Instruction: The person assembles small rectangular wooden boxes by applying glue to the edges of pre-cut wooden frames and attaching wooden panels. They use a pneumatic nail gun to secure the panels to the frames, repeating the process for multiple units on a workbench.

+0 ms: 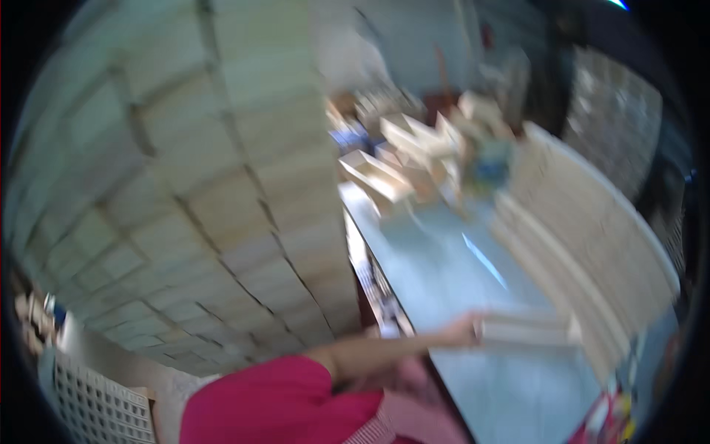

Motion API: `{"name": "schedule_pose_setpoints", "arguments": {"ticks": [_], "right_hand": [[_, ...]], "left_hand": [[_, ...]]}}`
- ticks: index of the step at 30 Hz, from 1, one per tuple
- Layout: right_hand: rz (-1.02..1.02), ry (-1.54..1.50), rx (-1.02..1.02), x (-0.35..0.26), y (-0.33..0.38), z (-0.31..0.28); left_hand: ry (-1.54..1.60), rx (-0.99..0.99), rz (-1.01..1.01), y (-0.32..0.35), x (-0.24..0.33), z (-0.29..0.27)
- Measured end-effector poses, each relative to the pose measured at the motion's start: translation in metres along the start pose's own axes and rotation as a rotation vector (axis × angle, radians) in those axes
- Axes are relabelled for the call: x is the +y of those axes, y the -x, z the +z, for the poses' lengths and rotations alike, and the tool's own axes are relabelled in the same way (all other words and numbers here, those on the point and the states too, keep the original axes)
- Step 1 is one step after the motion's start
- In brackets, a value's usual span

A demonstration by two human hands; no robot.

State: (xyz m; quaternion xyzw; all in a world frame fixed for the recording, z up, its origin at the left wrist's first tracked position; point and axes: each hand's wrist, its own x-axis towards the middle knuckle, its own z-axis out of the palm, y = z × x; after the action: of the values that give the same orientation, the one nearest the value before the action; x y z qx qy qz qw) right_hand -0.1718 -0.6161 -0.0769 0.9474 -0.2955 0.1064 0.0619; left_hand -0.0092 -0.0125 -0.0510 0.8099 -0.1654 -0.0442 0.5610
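Note:
The picture is smeared by motion. My left arm, in a bright pink sleeve, stretches over a pale blue tabletop (pixel 503 385). At its end my left hand (pixel 462 331) is closed on the near end of a long, pale wooden box (pixel 529 331), held low over the table. The box's far end meets or overlaps a row of stacked pale boards (pixel 562 274) on the right; whether they touch, I cannot tell. My right hand is not visible.
Open wooden boxes (pixel 377 177) stand at the table's far end. A tall wall of stacked pale blocks (pixel 185 163) fills the left. A perforated plastic basket (pixel 100 399) is at lower left. A blurred red and yellow item (pixel 610 418) lies at lower right.

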Motion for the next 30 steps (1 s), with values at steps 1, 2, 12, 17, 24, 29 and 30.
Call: {"name": "schedule_pose_setpoints", "arguments": {"ticks": [1,2,12,17,24,29,30], "right_hand": [[-0.039,-0.010,0.010,0.012,0.006,-0.001],[-0.027,-0.025,0.038,0.025,0.021,-0.010],[0.136,-1.045,0.221,-0.116,0.156,-0.206],[-0.291,-0.968,0.076,-0.203,0.226,-0.227],[-0.716,-0.828,0.112,-0.252,0.226,-0.249],[-0.721,-0.845,0.038,-0.248,0.228,-0.244],[-0.705,-0.847,-0.010,-0.246,0.229,-0.244]], "left_hand": [[0.099,0.144,-0.073,0.005,-0.029,0.006],[0.063,0.098,-0.159,-0.003,0.008,-0.003],[-0.035,0.161,-0.068,0.019,0.140,-0.003],[-0.104,0.086,-0.018,0.032,0.166,0.000],[-0.072,-0.003,0.042,0.046,0.175,-0.008],[-0.062,0.066,0.075,0.050,0.171,-0.005],[-0.058,0.059,0.067,0.050,0.172,-0.005]]}}
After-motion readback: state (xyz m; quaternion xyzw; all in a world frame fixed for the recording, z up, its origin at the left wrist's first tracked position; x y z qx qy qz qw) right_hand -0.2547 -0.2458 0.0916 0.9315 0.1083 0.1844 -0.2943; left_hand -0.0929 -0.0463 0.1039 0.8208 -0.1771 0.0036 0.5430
